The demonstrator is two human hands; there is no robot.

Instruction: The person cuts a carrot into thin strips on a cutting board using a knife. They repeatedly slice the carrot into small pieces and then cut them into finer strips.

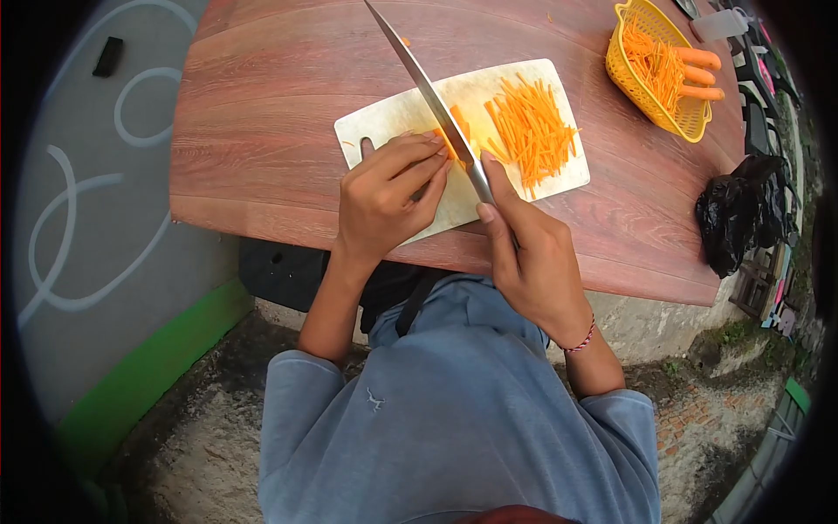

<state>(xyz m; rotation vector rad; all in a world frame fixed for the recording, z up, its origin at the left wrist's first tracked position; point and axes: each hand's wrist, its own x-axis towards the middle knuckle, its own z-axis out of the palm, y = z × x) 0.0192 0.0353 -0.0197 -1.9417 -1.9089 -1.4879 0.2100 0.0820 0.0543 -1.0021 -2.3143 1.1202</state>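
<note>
My right hand (534, 251) grips the handle of a large kitchen knife (428, 90), its long blade slanting up and to the left across the cutting board (397, 116). My left hand (393, 188) is closed, fingertips bunched against a piece of carrot (443, 142) right beside the blade. The fingers partly cover that piece. Just past the blade lie a few orange carrot slices (462, 122). A pile of thin carrot strips (534, 131) is spread over the board's right side.
At the back right of the wooden table (262, 105), a yellow basket (624, 74) holds carrot shreds (653, 63) and several whole carrots (698, 74). A black plastic bag (742, 210) sits at the right edge. Behind the basket lies a translucent bottle (720, 25).
</note>
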